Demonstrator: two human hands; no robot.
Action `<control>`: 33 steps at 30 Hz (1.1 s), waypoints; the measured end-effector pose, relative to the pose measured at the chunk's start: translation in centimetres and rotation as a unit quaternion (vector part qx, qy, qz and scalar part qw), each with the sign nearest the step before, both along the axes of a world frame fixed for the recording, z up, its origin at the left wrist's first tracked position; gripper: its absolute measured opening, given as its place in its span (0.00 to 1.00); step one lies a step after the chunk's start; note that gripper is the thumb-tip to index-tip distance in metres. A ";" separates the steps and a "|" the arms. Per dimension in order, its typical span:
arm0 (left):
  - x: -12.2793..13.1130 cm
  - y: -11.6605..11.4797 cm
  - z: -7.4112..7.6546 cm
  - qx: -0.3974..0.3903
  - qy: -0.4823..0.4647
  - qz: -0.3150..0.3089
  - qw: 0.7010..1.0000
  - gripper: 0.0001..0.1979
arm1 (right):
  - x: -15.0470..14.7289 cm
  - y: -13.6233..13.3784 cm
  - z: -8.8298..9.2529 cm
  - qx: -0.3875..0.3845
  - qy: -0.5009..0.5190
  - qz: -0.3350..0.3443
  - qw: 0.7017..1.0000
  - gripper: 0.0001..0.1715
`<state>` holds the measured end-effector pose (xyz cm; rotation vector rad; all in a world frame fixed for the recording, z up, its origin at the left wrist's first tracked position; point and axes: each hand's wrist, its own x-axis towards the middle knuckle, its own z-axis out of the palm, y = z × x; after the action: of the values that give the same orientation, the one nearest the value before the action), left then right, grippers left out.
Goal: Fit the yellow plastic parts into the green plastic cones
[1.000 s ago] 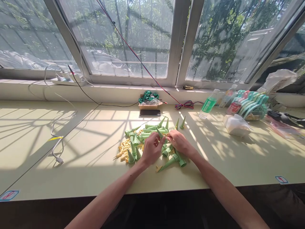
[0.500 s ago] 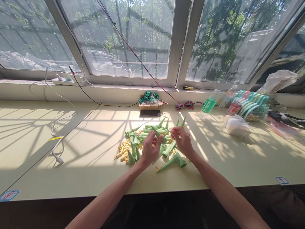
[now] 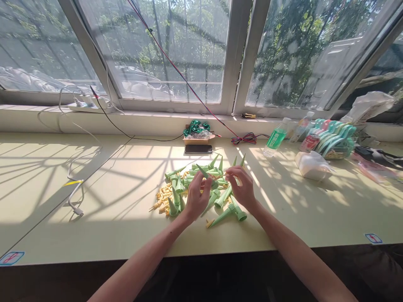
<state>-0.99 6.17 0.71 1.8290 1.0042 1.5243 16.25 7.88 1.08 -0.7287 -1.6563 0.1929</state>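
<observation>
Between the fingers of my left hand [image 3: 198, 196] is a green plastic watering spike [image 3: 203, 171], its pointed end up and to the left. My right hand [image 3: 242, 187] is a short way to the right, thumb and fingertips pinched together; what they hold, if anything, is too small to make out. Beneath both hands lies a pile of similar green spikes [image 3: 223, 198], some lying flat and some standing point up. Small yellow plastic pieces [image 3: 163, 197] are heaped at the pile's left. One green spike with a side socket [image 3: 241, 215] lies nearest the front edge.
Behind the pile are a black phone [image 3: 198, 149] and a small cardboard box [image 3: 195, 141] with green material. A bottle [image 3: 276, 139], a tissue pack [image 3: 312, 165], a can [image 3: 310, 143] and turquoise plastic items [image 3: 338, 140] stand at right. A white cable [image 3: 74, 197] lies at left.
My left hand and the spike in it have shifted and tilted slightly to the left. The right hand has barely moved. The pile looks the same.
</observation>
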 end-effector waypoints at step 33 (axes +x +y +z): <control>-0.1 0.2 1.0 -0.192 -0.149 -0.104 0.964 0.19 | -0.3 0.0 0.0 -0.021 -0.039 0.002 0.999 0.06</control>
<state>-1.13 6.42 1.70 1.3428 0.8596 1.3197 15.98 7.84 1.05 -0.7720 -1.7321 0.2047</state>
